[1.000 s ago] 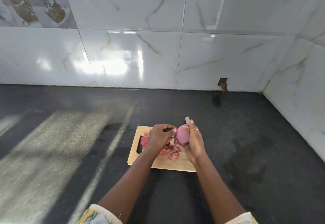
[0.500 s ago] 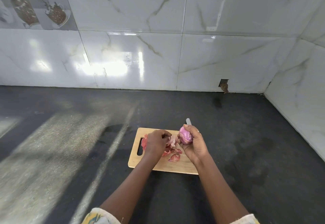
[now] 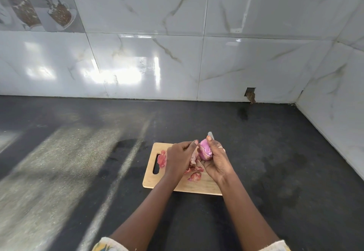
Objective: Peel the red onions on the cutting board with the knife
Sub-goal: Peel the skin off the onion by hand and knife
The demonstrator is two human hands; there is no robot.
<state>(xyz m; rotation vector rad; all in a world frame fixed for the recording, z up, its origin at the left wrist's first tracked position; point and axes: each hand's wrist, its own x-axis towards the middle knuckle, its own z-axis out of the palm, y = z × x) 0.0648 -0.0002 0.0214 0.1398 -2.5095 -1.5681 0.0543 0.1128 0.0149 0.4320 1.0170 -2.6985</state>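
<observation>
A peeled pink-purple red onion (image 3: pixel 205 151) is gripped in my right hand (image 3: pixel 217 160) just above the wooden cutting board (image 3: pixel 204 186). The same hand also holds the knife (image 3: pixel 210 135), of which only the grey blade tip shows above my thumb. My left hand (image 3: pixel 180 159) pinches a strip of pale onion skin (image 3: pixel 194 157) that hangs beside the onion. Loose red peels (image 3: pixel 195 176) lie on the board under my hands, and more peels (image 3: pixel 162 159) sit near the handle slot.
The board lies on a dark stone countertop (image 3: pixel 275 162). White marble tiles form the back wall (image 3: pixel 177 63) and the right side wall (image 3: pixel 338 103), meeting in a corner. A small hole (image 3: pixel 250 94) is in the back wall.
My left hand rose from the board and now pinches skin right beside the onion. The right hand turned the onion slightly.
</observation>
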